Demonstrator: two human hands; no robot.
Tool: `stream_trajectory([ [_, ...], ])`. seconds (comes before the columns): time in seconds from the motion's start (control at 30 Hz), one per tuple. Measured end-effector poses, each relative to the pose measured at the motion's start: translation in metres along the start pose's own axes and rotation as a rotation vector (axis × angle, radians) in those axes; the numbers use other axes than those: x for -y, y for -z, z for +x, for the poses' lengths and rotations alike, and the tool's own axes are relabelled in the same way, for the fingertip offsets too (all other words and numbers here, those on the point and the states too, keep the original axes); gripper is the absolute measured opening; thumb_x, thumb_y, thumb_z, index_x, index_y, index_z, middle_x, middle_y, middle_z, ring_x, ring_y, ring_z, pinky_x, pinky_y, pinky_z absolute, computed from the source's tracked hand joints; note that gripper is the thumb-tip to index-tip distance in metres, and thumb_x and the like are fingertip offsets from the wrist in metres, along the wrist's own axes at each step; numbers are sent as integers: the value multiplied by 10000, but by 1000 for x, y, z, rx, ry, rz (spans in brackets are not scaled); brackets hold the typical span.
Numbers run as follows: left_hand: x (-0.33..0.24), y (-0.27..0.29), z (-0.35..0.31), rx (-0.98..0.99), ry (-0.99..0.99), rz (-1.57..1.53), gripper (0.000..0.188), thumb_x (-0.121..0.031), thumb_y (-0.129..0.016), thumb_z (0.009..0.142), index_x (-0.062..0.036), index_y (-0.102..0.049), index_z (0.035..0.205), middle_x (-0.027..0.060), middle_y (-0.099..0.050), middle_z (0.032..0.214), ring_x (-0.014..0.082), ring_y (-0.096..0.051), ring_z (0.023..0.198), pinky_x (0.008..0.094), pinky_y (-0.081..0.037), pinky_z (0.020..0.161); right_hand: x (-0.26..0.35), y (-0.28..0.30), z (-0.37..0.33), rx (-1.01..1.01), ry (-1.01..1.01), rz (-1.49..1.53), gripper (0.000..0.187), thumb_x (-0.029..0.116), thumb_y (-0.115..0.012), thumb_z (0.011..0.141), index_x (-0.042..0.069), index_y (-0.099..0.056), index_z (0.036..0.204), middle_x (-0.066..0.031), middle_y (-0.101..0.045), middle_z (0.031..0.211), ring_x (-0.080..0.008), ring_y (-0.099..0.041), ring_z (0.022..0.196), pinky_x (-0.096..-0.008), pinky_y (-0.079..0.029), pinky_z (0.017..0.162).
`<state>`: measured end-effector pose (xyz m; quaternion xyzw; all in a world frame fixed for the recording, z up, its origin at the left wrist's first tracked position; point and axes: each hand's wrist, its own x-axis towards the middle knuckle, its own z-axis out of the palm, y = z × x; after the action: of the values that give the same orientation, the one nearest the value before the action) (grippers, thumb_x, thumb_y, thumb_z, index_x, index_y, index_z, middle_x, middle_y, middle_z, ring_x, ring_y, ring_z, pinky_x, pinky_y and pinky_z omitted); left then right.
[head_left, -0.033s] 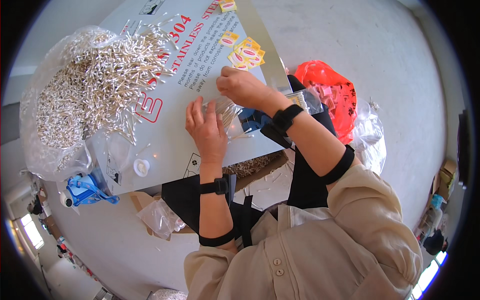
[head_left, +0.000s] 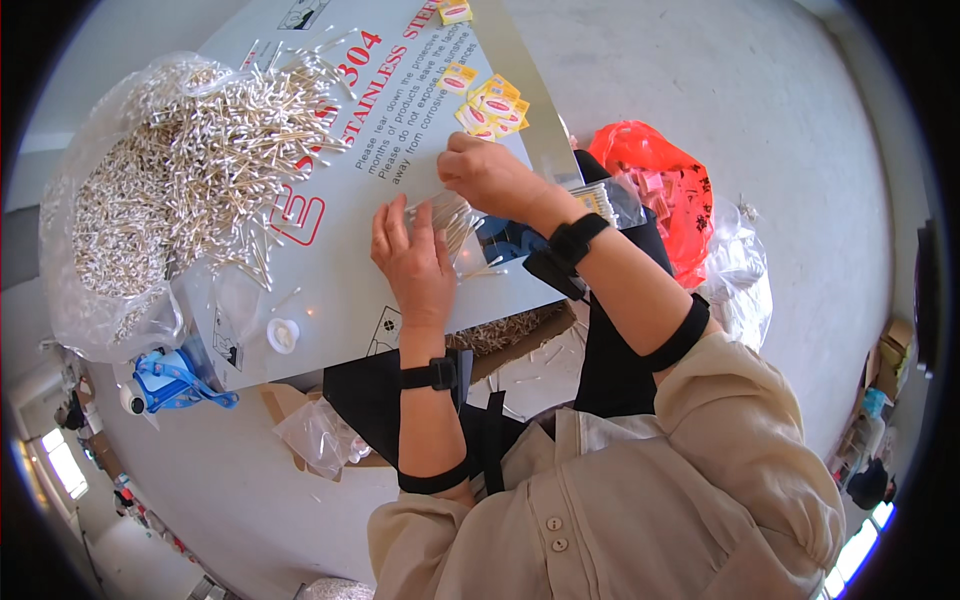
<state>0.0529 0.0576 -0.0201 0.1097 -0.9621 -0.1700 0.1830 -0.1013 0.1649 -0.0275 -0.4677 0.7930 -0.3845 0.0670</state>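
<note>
My left hand (head_left: 415, 262) rests on the table with its fingers around a small clear bag of cotton swabs (head_left: 456, 222). Just above that bag, my right hand (head_left: 492, 178) is closed, its fingertips pinched together; whatever lies in the pinch is hidden. Beyond the right hand is a loose pile of yellow printed cards (head_left: 497, 106). A few loose swabs (head_left: 486, 271) lie by my left thumb. Partly covered by my right forearm, a clear pack of swabs (head_left: 597, 200) sits at the table's right edge.
A large open plastic bag (head_left: 62, 250) spills a heap of cotton swabs (head_left: 215, 150) on the left. Near the front edge stands a small white dish (head_left: 283, 336). A red bag (head_left: 640, 145) is off the right side; a cardboard box (head_left: 530, 330) of swabs sits below the table edge.
My right hand has shifted very slightly to the right. The left hand and the bag of swabs look unmoved.
</note>
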Motion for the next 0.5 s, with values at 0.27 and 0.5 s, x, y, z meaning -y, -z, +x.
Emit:
stream_trajectory([
  [0.27, -11, 1, -21, 152, -53, 91, 489, -201, -609, 899, 1, -530, 1337, 153, -422, 1484, 353, -315, 1415, 534, -226, 1143, 15, 13, -36, -35, -95, 189, 81, 39, -660, 799, 41, -645, 878, -110, -600, 913, -317, -629, 854, -378, -517, 738],
  [0.5, -7, -6, -27, 121, -13, 17, 538, -211, -590, 916, -9, -469, 1399, 153, -423, 1482, 333, -345, 1403, 508, -209, 1163, 15, 11, -36, 36, 44, -92, 105, 35, -656, 779, 44, -593, 862, -114, -577, 911, -318, -630, 865, -407, -528, 745],
])
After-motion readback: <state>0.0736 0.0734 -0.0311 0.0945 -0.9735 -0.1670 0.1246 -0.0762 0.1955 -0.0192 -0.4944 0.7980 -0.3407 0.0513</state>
